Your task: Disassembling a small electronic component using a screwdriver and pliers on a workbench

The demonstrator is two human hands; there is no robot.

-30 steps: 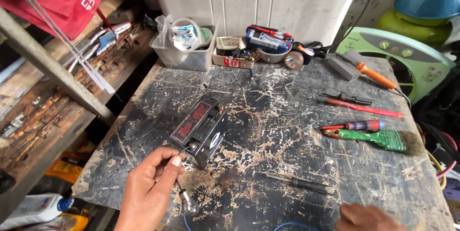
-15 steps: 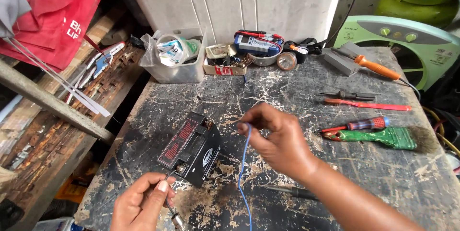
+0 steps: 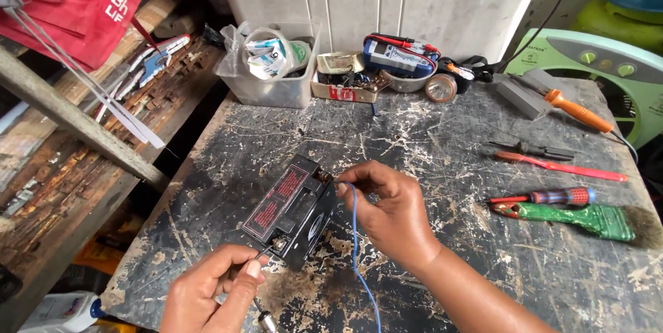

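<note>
Black battery with red label lies mid-counter. Right hand just right of battery, fingers pinched on blue wire at far terminal; wire's lower end cut off by frame. Left hand at battery's near corner, fingers closed on thin metal tool, tip hard to make out.

I see the right hand pinching a blue wire at the far end of a small black battery on the scratched table. The left hand touches its near terminal with a thin tool.
</note>
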